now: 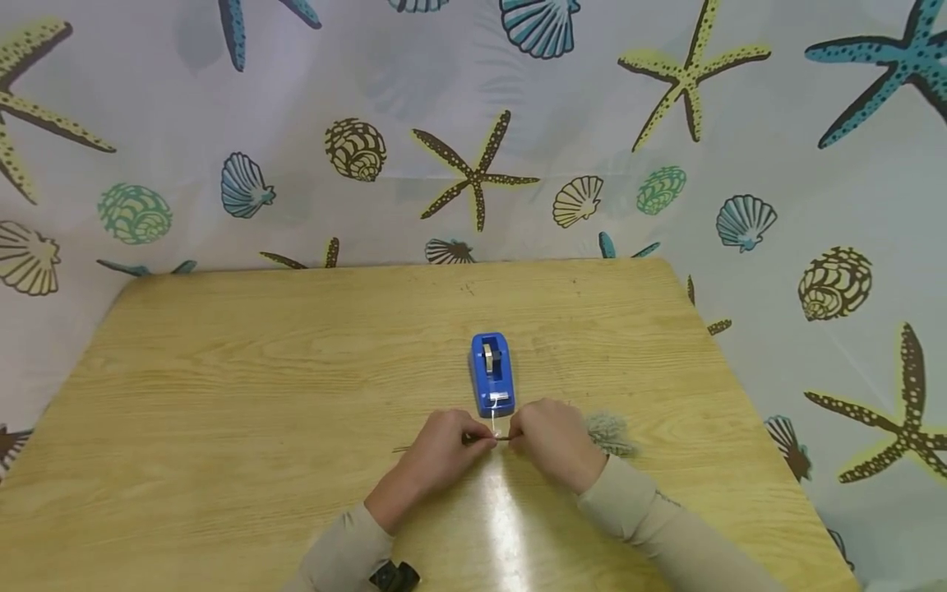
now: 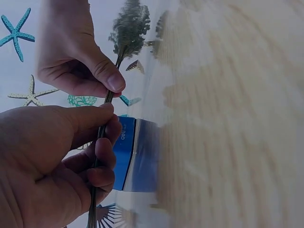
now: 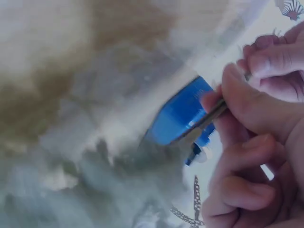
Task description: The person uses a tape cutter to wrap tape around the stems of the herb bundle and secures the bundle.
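Note:
A bundle of thin dark stems (image 2: pixel 100 133) with a fluffy grey-green plant head (image 1: pixel 608 433) runs between both hands. My left hand (image 1: pixel 441 448) grips the stems toward their bare end, fingers curled round them in the left wrist view. Closer to the fluffy head, my right hand (image 1: pixel 556 442) pinches the same stems between thumb and fingers. Just beyond the hands stands a blue tape dispenser (image 1: pixel 491 374). A strip of clear tape (image 1: pixel 495 421) stretches from its cutter to the stems in the gap between the hands. The right wrist view blurs the plant head.
The work lies on a wood-grain table (image 1: pixel 259 386), its surface reflecting light in front of the hands. Behind and to the right hangs a white cloth (image 1: pixel 296 99) printed with starfish and shells. A black device (image 1: pixel 394 575) sits by the left sleeve.

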{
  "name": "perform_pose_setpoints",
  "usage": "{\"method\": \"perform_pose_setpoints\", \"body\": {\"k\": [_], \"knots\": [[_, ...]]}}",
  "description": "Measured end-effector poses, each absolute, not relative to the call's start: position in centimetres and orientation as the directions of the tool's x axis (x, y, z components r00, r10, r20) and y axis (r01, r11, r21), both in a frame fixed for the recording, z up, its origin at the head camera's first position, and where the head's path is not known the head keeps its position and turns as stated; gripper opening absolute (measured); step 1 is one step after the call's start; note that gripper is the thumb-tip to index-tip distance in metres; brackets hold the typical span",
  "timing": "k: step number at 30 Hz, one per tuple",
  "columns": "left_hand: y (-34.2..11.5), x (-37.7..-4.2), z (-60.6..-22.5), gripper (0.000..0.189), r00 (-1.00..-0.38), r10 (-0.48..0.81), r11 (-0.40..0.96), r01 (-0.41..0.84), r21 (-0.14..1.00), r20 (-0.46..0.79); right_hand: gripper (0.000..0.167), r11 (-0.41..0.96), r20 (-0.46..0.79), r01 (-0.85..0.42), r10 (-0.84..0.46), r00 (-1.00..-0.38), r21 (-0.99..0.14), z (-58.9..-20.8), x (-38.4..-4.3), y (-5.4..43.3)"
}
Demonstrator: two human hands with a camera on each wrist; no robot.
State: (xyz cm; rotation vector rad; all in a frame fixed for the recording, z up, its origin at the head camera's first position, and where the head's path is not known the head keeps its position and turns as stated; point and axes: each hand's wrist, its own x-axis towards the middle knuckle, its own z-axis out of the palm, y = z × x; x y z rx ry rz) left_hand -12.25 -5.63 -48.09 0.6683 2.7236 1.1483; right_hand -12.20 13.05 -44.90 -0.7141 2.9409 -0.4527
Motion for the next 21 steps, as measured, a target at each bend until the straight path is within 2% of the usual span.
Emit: {"method": "perform_pose_setpoints", "body": {"k": [8, 16, 21], "knots": [[-5.64, -12.47, -48.31, 0.014, -0.867, 0.493, 0.602, 0.403, 0.689, 0.077, 0.008, 0.837, 0.046, -0.452, -0.461, -0.886, -0.309, -45.43, -12.23, 13.37], [-6.03, -12.86, -48.64, 0.009, -0.876, 0.473, 0.604, 0.401, 0.688, 0.095, 0.009, 0.824, 0.061, -0.46, -0.468, -0.882, -0.33, -45.58, -12.63, 13.27], [-6.07, -12.97, -48.44, 0.009, -0.863, 0.492, 0.587, 0.425, 0.689, 0.112, 0.003, 0.832, 0.017, -0.484, -0.499, -0.867, -0.271, -45.4, -12.77, 13.55]]}}
